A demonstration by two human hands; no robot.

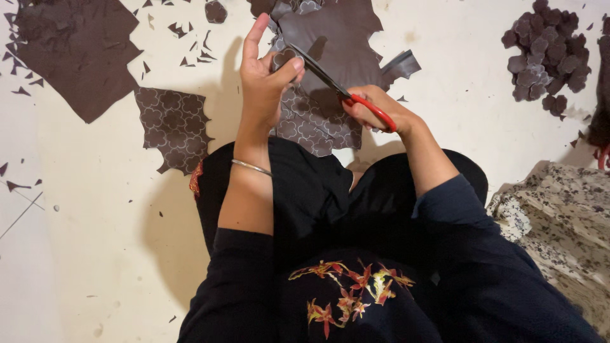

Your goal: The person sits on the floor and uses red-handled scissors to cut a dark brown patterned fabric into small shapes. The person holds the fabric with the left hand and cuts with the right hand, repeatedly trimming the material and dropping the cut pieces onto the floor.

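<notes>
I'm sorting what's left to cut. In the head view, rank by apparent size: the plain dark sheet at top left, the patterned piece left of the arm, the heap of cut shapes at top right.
1. Plain dark sheet, largest.
2. and 3. Patterned piece and heap of cut shapes look alike in spread; unranked.

A large plain dark brown sheet (76, 51) lies at the upper left of the pale floor (95, 254), its lower edge cut ragged. Just below and to its right sits a smaller brown piece marked with a pale flower-shaped outline pattern (173, 127). Small brown offcuts (190, 44), mostly slivers and triangles, are scattered between and around these sheets, with a few more at the far left edge. At the upper right a heap of cut-out brown flower shapes (546, 54) is piled together. A speckled black-and-white cloth (562, 222) lies crumpled at the lower right.
</notes>
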